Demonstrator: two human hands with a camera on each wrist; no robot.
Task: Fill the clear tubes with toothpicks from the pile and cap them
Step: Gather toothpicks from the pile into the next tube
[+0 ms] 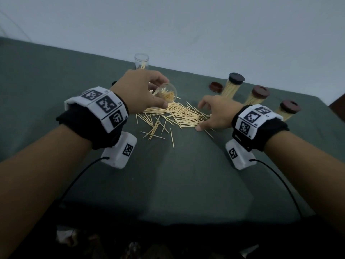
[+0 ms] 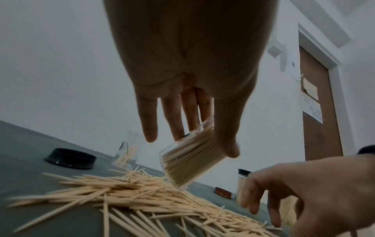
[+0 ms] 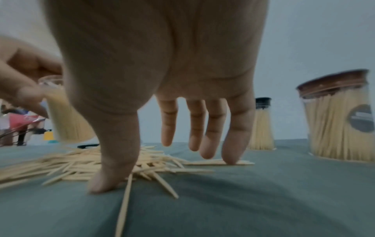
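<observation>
A pile of toothpicks lies on the green cloth between my hands. My left hand grips a clear tube part full of toothpicks. It is tilted, uncapped, just above the pile's far left side. My right hand is spread over the pile's right end, thumb and little finger touching down, holding nothing. A second uncapped clear tube with a few toothpicks stands behind my left hand.
Three capped, full tubes stand in a row at the back right. A loose brown cap lies left of them. A black cap sits at the far left. A wall stands behind the table's far edge.
</observation>
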